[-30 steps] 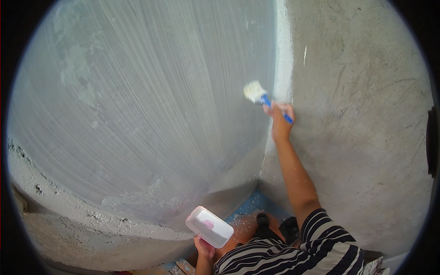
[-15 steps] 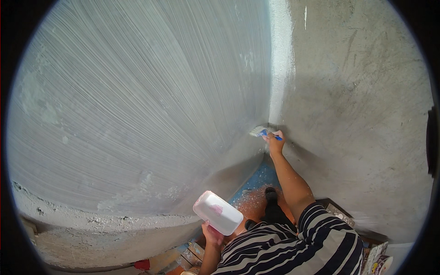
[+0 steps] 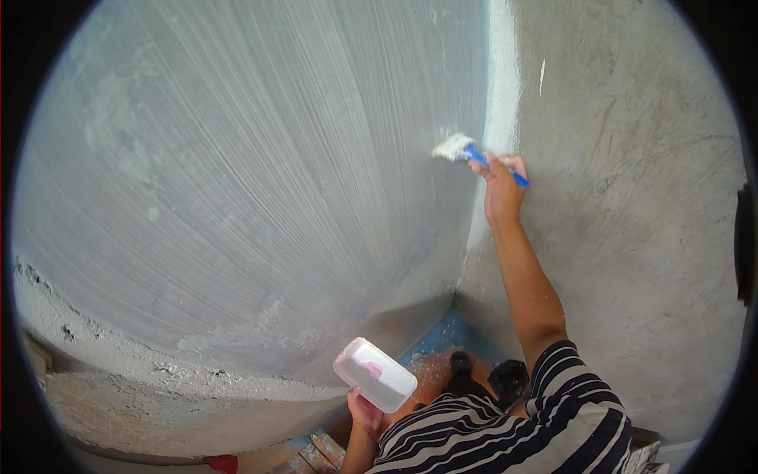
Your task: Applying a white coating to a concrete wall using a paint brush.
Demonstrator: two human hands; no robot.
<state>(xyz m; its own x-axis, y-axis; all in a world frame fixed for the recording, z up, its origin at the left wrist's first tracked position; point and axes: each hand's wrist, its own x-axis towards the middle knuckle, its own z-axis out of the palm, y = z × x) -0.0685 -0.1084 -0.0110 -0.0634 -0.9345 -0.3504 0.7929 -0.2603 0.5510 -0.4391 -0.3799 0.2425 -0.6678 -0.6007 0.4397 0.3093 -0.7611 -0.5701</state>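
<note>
A paintbrush (image 3: pixel 478 157) with a blue handle and pale, paint-loaded bristles is gripped in my right hand (image 3: pixel 502 183). Its bristles are at the grey, streaked wall (image 3: pixel 316 166), just left of the corner; whether they press on it I cannot tell. Down the corner runs a white painted strip (image 3: pixel 504 79). Low in the view, my left hand (image 3: pixel 364 410) holds a white plastic tub (image 3: pixel 388 385) by its near side, tilted so that its inside shows. A pinkish patch lies on the tub's inner surface.
The bare concrete wall (image 3: pixel 624 189) rises on the right. A rough ledge (image 3: pixel 118 344) curves along the lower left. Below are a paint-spattered blue floor covering (image 3: pixel 454 336), my dark shoe (image 3: pixel 461 363) and a black bag-like object (image 3: pixel 508 381). Something red (image 3: pixel 224 463) lies at the lower edge.
My right hand has moved up along the corner with the paintbrush, from low down to beside the white strip. The tub stays nearly in place. The view has shifted slightly.
</note>
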